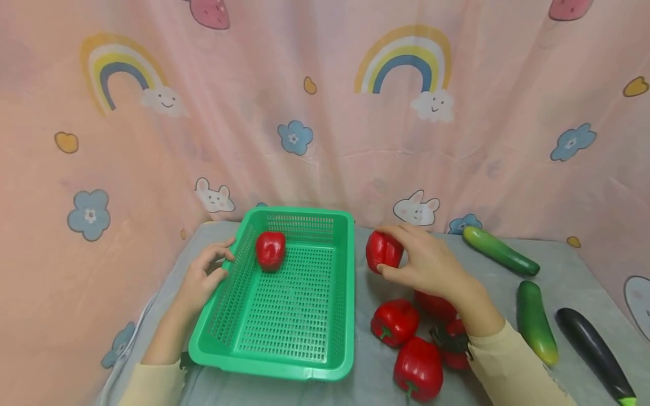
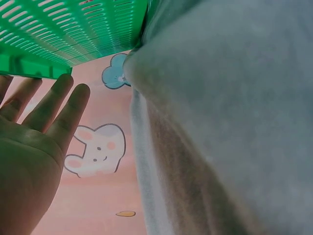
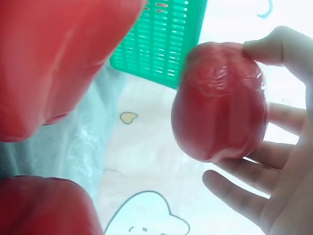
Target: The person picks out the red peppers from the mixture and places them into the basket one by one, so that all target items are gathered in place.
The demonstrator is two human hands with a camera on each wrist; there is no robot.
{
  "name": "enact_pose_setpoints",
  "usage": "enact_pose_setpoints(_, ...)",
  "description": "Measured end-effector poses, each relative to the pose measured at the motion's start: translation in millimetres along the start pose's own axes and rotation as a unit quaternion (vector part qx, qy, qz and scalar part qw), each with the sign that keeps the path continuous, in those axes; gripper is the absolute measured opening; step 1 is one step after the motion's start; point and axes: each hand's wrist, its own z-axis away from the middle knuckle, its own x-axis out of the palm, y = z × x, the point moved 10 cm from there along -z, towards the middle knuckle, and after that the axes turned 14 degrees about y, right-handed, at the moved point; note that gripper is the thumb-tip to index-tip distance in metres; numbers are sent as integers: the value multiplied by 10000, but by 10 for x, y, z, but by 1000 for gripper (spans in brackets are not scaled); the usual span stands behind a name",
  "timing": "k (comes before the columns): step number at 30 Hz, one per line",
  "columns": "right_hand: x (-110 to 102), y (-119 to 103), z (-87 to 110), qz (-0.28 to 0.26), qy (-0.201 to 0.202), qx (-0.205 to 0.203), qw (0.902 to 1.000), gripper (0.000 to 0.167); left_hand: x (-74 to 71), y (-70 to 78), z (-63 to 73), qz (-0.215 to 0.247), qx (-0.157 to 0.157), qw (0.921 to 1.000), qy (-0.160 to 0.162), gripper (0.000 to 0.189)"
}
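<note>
My right hand [image 1: 429, 259] grips a red bell pepper [image 1: 384, 251] between thumb and fingers, just right of the basket. Seen from the right wrist, that pepper [image 3: 220, 103] shows its lobed, shiny skin, with the thumb at one end and fingers along its side. At the green basket's [image 1: 350, 293] left rim is my left hand [image 1: 198, 282]; its fingers [image 2: 56, 100] are fairly straight, tips right at the rim in the left wrist view. One red bell pepper [image 1: 271, 251] lies inside the basket, toward its back left.
Below my right hand, several red bell peppers [image 1: 418, 368] lie grouped on the grey cloth [image 1: 370, 361], partly hidden by the forearm. Farther right are two green cucumber-like vegetables [image 1: 500, 251] and a dark eggplant [image 1: 594, 352]. A pink patterned curtain [image 1: 335, 180] hangs behind the table.
</note>
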Motion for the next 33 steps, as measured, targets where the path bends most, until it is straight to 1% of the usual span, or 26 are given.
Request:
enact_pose_setpoints(5, -37, -52, -61, 31, 148, -160, 9998, 86, -2, -13, -3, 18, 6, 10000, -9, 28)
enact_pose_setpoints(11, -72, -132, -136, -49, 223, -207, 9995, 87, -7, -12, -18, 139, 91, 9999, 16, 28)
enact_pose_setpoints(16, -66, -178, -210, -84, 214, -232, 9995, 87, -5, -45, -15, 106, 14, 9999, 11, 28)
enact_pose_setpoints(20, -55, -250, -280, -66, 218, -425, 9988, 86, -2, -54, -13, 101, 1, 9999, 19, 28)
enact_pose_setpoints(25, -38, -357, -372, -6, 250, -676, 9974, 82, -8, -46, -18, 105, 86, 9999, 78, 29)
enact_pose_setpoints(33, 1, -508, -517, -14, 228, -863, 9960, 80, -20, -66, -21, 53, 71, 9999, 105, 29)
